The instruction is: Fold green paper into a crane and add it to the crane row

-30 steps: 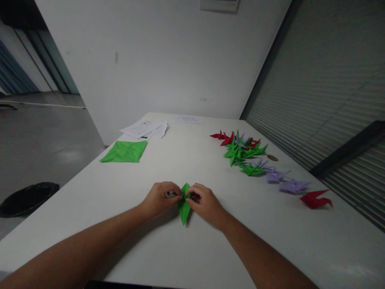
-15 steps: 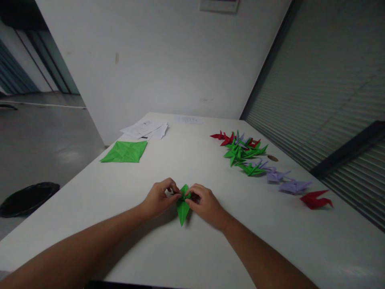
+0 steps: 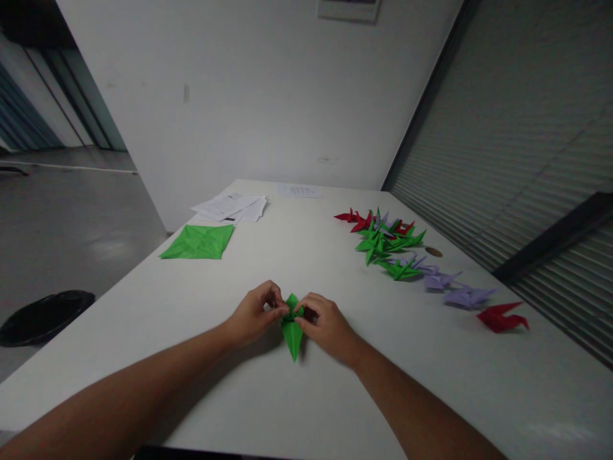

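Over a flat white table (image 3: pixel 287 409), left hand (image 3: pixel 255 314) and right hand (image 3: pixel 328 324) pinched a pointed green folded-paper form (image 3: pixel 292 338), probably light, crushable, best held centrally.

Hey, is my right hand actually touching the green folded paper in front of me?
Touching. The head view shows the right hand's fingers pinching the side of the green folded paper.

Nothing legible; blurred print on white sheets (image 3: pixel 225 206)
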A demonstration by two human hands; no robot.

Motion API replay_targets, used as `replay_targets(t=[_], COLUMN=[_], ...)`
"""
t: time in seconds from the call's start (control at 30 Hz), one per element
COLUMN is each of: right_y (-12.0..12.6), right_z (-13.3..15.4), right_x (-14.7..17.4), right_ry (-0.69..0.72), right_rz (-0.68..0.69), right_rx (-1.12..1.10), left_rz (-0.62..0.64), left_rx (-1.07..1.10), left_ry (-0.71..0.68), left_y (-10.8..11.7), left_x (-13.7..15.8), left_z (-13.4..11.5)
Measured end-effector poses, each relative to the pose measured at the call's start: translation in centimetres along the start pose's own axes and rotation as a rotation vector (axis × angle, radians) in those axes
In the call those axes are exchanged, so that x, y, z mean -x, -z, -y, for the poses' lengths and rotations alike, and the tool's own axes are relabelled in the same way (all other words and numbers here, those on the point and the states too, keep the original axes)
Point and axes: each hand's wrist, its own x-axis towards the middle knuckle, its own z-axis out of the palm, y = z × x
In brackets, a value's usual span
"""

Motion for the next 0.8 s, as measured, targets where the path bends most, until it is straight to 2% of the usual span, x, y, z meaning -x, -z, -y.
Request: replay_targets(t=[0.47,0.8], right_y=[-0.03,0.0], right_z=[-0.43,-0.43], right_x=[0.01,0.08], right_ry=[-0.005,0.013], right_rz=[-0.01,-0.006], right_rx=[0.014,0.03], left_rz=[-0.005,0.047], left_rx=[-0.213,-0.132], left_ry=[0.048,0.072], left_y=[0.48,0.37], left_x=[-0.32,-0.27], left_z=[-0.14,-0.05])
